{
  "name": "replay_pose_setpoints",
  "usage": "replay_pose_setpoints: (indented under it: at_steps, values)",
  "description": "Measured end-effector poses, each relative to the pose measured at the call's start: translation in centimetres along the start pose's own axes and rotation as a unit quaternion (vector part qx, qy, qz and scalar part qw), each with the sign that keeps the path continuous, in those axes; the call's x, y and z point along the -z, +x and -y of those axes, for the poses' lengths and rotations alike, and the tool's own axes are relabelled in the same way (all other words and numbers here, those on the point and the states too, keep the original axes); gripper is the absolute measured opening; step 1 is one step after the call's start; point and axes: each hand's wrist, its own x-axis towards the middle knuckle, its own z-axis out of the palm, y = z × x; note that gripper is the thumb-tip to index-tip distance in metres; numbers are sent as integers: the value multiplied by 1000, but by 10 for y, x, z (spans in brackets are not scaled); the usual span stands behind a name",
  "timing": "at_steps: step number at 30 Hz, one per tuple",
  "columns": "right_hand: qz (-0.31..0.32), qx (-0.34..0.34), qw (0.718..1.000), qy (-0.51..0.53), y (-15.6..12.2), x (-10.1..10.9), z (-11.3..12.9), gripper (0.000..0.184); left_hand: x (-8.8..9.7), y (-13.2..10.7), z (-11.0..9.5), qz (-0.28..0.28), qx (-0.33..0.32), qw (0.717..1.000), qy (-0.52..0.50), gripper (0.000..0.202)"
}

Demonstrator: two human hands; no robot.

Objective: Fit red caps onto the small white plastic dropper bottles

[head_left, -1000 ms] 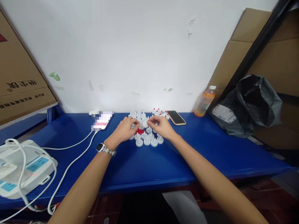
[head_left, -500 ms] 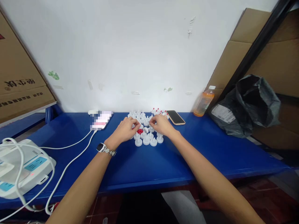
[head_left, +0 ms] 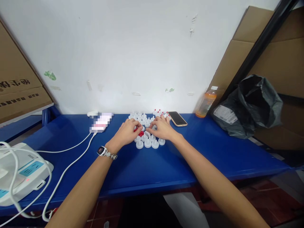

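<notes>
White nozzle caps (head_left: 147, 143) with round bases and upright spouts stand in a cluster on the blue table (head_left: 147, 167). Small red tips (head_left: 141, 134) lie in a heap among them. My left hand (head_left: 128, 130) is at the left of the heap, its thumb and forefinger curled together; whatever they hold is hidden. My right hand (head_left: 161, 127) reaches in from the right with thumb and fingers apart, the thumb close to a tilted white cap (head_left: 147, 134). Behind it, several caps with red tips fitted (head_left: 159, 112) stand near the wall.
A dark-screened phone (head_left: 177, 119) lies right of the caps, and another phone (head_left: 102, 123) on a charging cable lies left. An orange drink bottle (head_left: 206, 103) and a grey plastic bag (head_left: 247, 107) are at right. A white power strip (head_left: 28, 174) with loose cables is at left.
My right hand has moved left and slightly down toward the tilted cap, and its fingers have spread. My left hand stays by the red tips. The view has shifted slightly.
</notes>
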Motion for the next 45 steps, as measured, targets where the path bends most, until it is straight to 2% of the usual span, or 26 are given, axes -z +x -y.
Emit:
replay_pose_setpoints:
  at_steps: [11, 17, 26, 32, 36, 39, 42, 45]
  values:
    - [11, -4, 1000, -6, -2, -2, 4, 39, -3, 1, -3, 4, -33, 999, 17, 34]
    - [16, -58, 998, -20, 0, -4, 4, 38, 0, 16, -14, 52, -25, 998, 33, 41]
    - [3, -88, 996, 29, 2, -9, -2, 40, 6, 38, -32, 110, 4, 994, 28, 21]
    - [6, -90, 994, 58, 2, -10, -5, 30, -1, 38, -32, 96, -15, 994, 49, 23]
    - [-16, -89, 992, 83, 2, -8, -9, 22, -5, 40, -22, 78, 3, 997, -8, 22]
    - [-59, -78, 986, 136, 1, -3, -11, 18, -6, 41, -18, 36, 33, 994, -97, 23]
    - [-83, -29, 969, 230, -1, 2, -11, 17, -6, 38, -18, 2, 76, 981, -179, 25]
    - [-88, 10, 951, 296, -2, 4, -8, 16, -8, 34, -18, 9, 107, 964, -242, 24]
